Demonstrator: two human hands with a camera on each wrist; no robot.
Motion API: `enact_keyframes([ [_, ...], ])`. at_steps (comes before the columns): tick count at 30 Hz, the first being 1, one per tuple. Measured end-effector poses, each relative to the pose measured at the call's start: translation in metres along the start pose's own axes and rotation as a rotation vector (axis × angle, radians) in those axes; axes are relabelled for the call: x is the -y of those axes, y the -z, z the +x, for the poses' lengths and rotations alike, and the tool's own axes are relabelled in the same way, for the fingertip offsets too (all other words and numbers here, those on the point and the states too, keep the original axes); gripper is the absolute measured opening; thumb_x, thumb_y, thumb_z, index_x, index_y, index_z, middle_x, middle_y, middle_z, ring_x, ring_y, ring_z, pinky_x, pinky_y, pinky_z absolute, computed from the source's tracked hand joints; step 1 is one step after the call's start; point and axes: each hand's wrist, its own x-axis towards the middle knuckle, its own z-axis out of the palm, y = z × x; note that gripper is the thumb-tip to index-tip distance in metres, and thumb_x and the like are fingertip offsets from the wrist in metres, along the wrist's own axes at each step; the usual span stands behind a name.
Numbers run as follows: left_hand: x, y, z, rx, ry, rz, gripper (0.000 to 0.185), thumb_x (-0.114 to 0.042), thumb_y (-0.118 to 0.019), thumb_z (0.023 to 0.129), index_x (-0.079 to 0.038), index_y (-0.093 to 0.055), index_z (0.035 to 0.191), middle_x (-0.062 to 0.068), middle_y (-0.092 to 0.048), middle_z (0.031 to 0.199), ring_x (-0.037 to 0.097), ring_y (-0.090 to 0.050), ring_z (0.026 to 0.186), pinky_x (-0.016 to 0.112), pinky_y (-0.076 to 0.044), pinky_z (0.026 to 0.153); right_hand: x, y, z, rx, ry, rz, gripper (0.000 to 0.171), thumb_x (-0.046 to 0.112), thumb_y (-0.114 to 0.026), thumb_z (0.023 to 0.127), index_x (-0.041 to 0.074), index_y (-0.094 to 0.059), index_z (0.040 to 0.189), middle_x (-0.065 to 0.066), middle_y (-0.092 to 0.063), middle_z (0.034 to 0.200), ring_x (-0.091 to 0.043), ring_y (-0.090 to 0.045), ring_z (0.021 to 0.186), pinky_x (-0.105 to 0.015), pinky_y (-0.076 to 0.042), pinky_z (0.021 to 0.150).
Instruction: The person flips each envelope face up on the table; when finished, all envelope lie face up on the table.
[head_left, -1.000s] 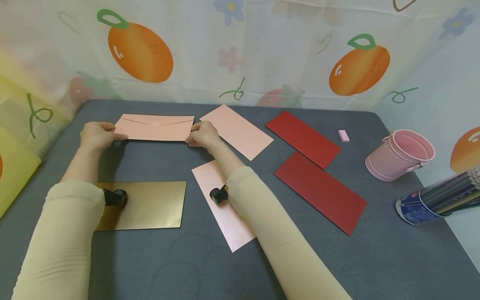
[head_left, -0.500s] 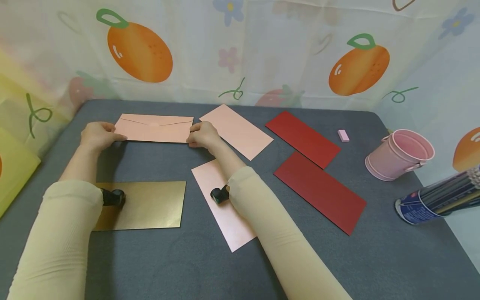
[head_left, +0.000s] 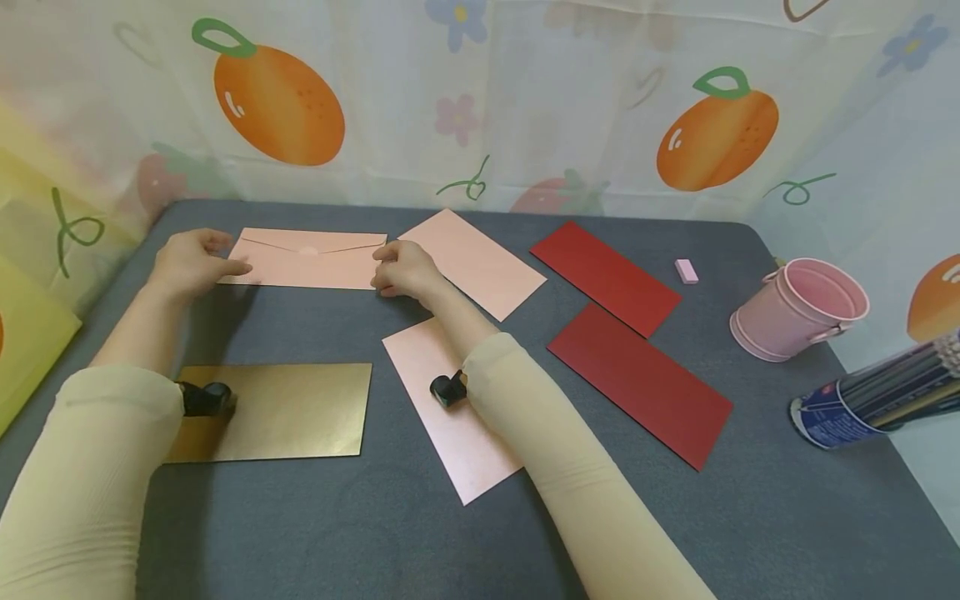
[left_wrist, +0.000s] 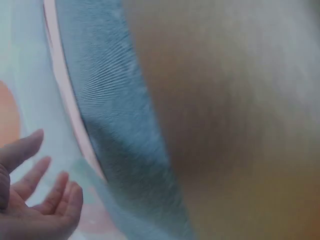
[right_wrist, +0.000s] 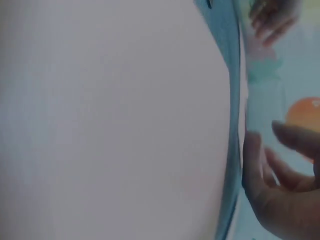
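Pink envelope (lying flat) between both hands.

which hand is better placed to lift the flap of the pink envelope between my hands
Probably the right hand: its fingertips sit at the pink envelope's right edge, close to the flap. The left hand lies open at the left edge, fingers spread.

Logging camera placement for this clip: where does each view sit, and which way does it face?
Head: above, looking forward and down on the grey table; both sleeved arms, left hand and right hand at the pink envelope.
Left wrist: low, blurred; fingers.
Right wrist: low, blurred; fingers.
Shared: both hands.
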Motion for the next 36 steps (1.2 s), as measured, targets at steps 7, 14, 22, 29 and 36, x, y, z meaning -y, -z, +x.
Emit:
enact_keyframes([
  [7,-0.013,0.004,-0.006,0.153,-0.168,-0.059,0.06,-0.036,-0.067,0.094,-0.005,-0.049,0.142,0.003,-0.06,0.136,-0.004,-0.055,0.108,0.015,-0.046,0.084,0.005,0.013,-0.014,0.207,0.097,-0.15,0.041,0.004,-0.061,0.091,-0.001,-0.056,0.131,-0.008,-0.061,0.1,-0.022,-0.066,0.096,-0.031,-0.06,0.084],
  [14,-0.023,-0.006,-0.024,0.516,-0.225,-0.07,0.049,-0.033,-0.07,0.091,-0.015,-0.06,0.135,-0.014,-0.068,0.125,-0.009,-0.06,0.107,0.013,-0.045,0.089,0.006,0.013,-0.027,0.37,0.099,-0.284,0.04,0.007,-0.068,0.09,0.002,-0.057,0.129,-0.009,-0.065,0.107,-0.015,-0.066,0.09,-0.029,-0.059,0.081],
  [22,-0.035,-0.027,-0.036,0.68,-0.277,-0.097,0.044,-0.028,-0.074,0.088,-0.013,-0.065,0.128,0.004,-0.071,0.126,0.003,-0.068,0.108,0.018,-0.051,0.092,0.007,-0.004,-0.049,0.482,0.133,-0.457,0.038,0.013,-0.076,0.085,0.008,-0.063,0.12,-0.003,-0.069,0.107,-0.008,-0.064,0.086,-0.019,-0.053,0.075],
  [29,-0.041,-0.041,-0.044,0.718,-0.35,-0.102,0.048,-0.021,-0.08,0.081,-0.005,-0.066,0.123,0.013,-0.067,0.123,0.005,-0.065,0.098,0.02,-0.055,0.084,0.003,-0.022,-0.061,0.481,0.209,-0.724,0.043,0.03,-0.08,0.082,0.012,-0.063,0.118,0.001,-0.063,0.11,-0.008,-0.058,0.101,-0.013,-0.045,0.083],
  [36,-0.039,-0.052,-0.046,0.719,-0.395,-0.054,0.043,-0.017,-0.086,0.073,-0.005,-0.065,0.109,0.007,-0.061,0.093,0.01,-0.055,0.084,0.021,-0.05,0.073,-0.002,-0.031,-0.067,0.457,0.272,-0.887,0.054,0.041,-0.083,0.077,0.009,-0.061,0.115,-0.001,-0.059,0.109,-0.01,-0.051,0.094,-0.015,-0.042,0.077],
])
